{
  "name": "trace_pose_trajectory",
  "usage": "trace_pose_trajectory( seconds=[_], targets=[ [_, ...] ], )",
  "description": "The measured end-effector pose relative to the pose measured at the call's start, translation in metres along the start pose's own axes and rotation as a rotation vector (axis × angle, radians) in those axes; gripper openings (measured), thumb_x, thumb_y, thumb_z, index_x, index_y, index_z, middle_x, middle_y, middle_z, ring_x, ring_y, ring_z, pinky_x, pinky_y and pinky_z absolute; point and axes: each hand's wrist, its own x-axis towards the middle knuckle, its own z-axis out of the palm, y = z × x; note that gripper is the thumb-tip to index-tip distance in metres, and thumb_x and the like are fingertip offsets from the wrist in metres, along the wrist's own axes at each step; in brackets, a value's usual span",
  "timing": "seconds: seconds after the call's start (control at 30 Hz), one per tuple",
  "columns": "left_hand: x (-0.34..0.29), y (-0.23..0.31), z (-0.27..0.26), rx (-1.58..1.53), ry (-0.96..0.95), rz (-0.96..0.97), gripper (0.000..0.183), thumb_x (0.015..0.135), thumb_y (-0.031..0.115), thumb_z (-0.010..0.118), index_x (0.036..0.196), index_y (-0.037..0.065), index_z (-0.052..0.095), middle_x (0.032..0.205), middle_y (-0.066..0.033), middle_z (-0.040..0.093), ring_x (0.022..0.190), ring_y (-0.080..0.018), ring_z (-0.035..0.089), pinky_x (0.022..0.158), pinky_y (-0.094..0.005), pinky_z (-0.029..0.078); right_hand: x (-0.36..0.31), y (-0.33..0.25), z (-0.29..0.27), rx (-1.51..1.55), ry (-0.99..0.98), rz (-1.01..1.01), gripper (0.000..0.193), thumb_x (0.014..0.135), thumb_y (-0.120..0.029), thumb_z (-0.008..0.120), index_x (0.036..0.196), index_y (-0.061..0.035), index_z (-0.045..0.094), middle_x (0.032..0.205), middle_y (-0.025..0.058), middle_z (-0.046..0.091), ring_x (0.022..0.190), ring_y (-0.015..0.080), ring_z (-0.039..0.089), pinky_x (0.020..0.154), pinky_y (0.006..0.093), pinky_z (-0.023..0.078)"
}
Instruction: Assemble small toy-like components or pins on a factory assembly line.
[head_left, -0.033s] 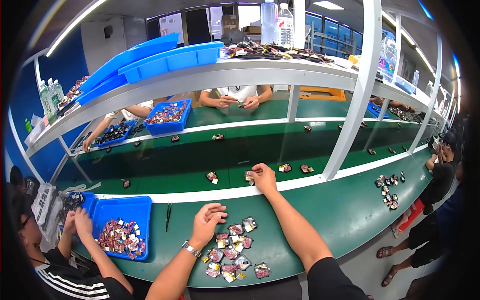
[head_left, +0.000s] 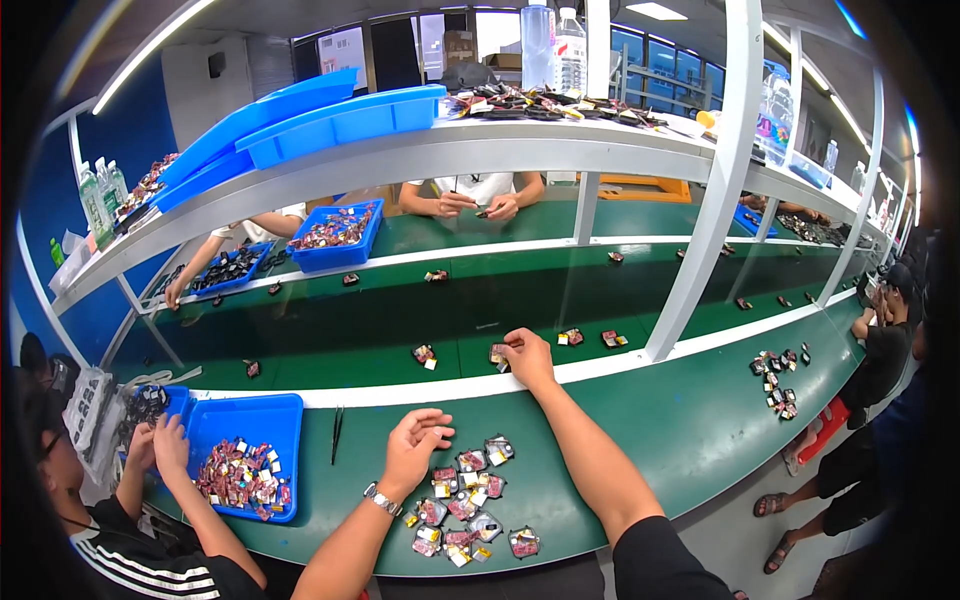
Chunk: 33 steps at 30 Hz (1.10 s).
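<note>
Over the green bench, my right hand (head_left: 527, 360) reaches across the white rail. Its fingers are closed on a small electronic module (head_left: 498, 353) with red and pale parts, at the near side of the conveyor belt. My left hand (head_left: 415, 445), with a metal watch at the wrist, holds nothing and its fingers are loosely apart. It hovers just left of a cluster of similar modules (head_left: 462, 507), which have black edges, red boards and white or yellow tabs. A pair of black tweezers (head_left: 337, 435) lies farther left on the bench.
A blue tray (head_left: 297, 420) of red parts stands at left, beside a co-worker's hands (head_left: 160, 445). More modules (head_left: 612, 339) lie along the belt. A white upright post (head_left: 705, 190) rises to my right, and a shelf (head_left: 480, 140) crosses above the belt.
My hands have hardly moved. The left co-worker's hands have shifted slightly, and the hand at the far left of the belt has moved a little.
</note>
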Motion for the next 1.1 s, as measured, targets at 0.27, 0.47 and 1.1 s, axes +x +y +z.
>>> trace_pose_trajectory(
  seconds=[0.27, 0.47, 1.1],
  targets=[
    [-0.003, 0.0, -0.005, 0.024, -0.002, 0.011, 0.024, 0.091, 0.0, 0.056, 0.115, -0.005, 0.054, 0.109, -0.0178, 0.065, 0.093, -0.0203, 0.066, 0.075, -0.0305, 0.056, 0.006, 0.05, -0.082, -0.595, 0.337, -0.089, 0.026, 0.075, -0.005, 0.067, 0.099, -0.0023, 0.059, 0.103, 0.0185, 0.055, 0.102, 0.0375, 0.051, 0.091, 0.0449, 0.043],
    [-0.001, -0.001, -0.005, 0.042, -0.028, -0.028, 0.022, 0.093, 0.003, 0.055, 0.114, -0.005, 0.055, 0.105, -0.0146, 0.066, 0.089, -0.0163, 0.065, 0.074, -0.0272, 0.054, 0.014, 0.055, -0.085, -0.617, 0.245, 0.051, 0.043, 0.076, -0.012, 0.075, 0.111, 0.003, 0.057, 0.109, 0.0206, 0.058, 0.105, 0.0387, 0.053, 0.093, 0.0453, 0.043],
    [-0.006, 0.018, -0.01, -0.285, -0.282, -0.339, 0.035, 0.101, 0.017, 0.049, 0.131, -0.001, 0.049, 0.111, -0.0087, 0.062, 0.091, -0.0149, 0.064, 0.08, -0.0287, 0.056, -0.116, -0.112, -0.052, -0.115, -0.695, -0.491, 0.055, 0.076, -0.01, 0.073, 0.129, -0.0106, 0.056, 0.117, 0.012, 0.058, 0.111, 0.0288, 0.055, 0.096, 0.0372, 0.046]
  ],
)
